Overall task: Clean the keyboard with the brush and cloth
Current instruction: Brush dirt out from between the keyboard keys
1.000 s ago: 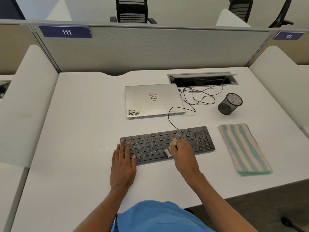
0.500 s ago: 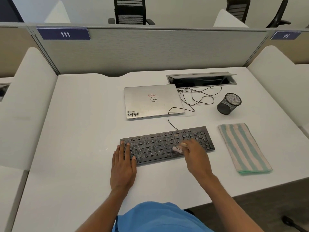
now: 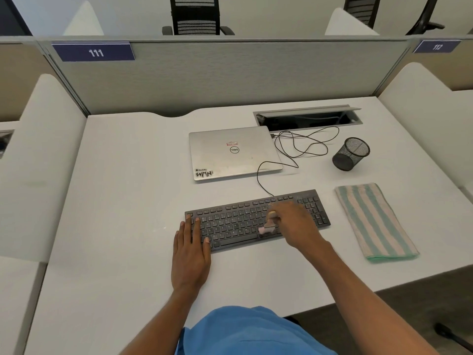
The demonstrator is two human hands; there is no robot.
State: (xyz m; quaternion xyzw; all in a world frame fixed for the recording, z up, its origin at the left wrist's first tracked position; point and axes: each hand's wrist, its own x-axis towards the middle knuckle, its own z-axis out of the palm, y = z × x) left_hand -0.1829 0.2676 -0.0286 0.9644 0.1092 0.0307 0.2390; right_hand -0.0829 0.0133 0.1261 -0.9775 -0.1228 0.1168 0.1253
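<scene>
Brushing looks like the step in hand. The right grip point(image 3: 294, 224) is curled round the handle of the brush point(image 3: 270, 222), and the pale bristles at its left side are down on the lower key rows, right of the middle of the keyboard point(image 3: 235, 221). The hand is blurred, so I cannot tell exactly how the fingers lie on the handle.

The left grip point(image 3: 190, 252) is flat with its fingers straight. Its fingertips rest on the keys at the board's left end and its palm on the counter point(image 3: 128, 201), holding nothing, seemingly to steady the board.

The keyboard lies under both grips, and its cable point(image 3: 266, 180) runs away from them toward the closed laptop point(image 3: 233, 152). The pictures do not show which keys are already free of dust, so how much has been brushed cannot be judged.

The cloth point(image 3: 373, 221) lies folded flat, well apart to the right of the right grip and clear of the keyboard's end. The wiping half of the task therefore appears not yet begun. Beyond the cloth, a mesh cup point(image 3: 350, 153) lies tipped on its side.

What is left, by my reading, is finishing the brushing, putting the brush down, and taking up the cloth to wipe.
</scene>
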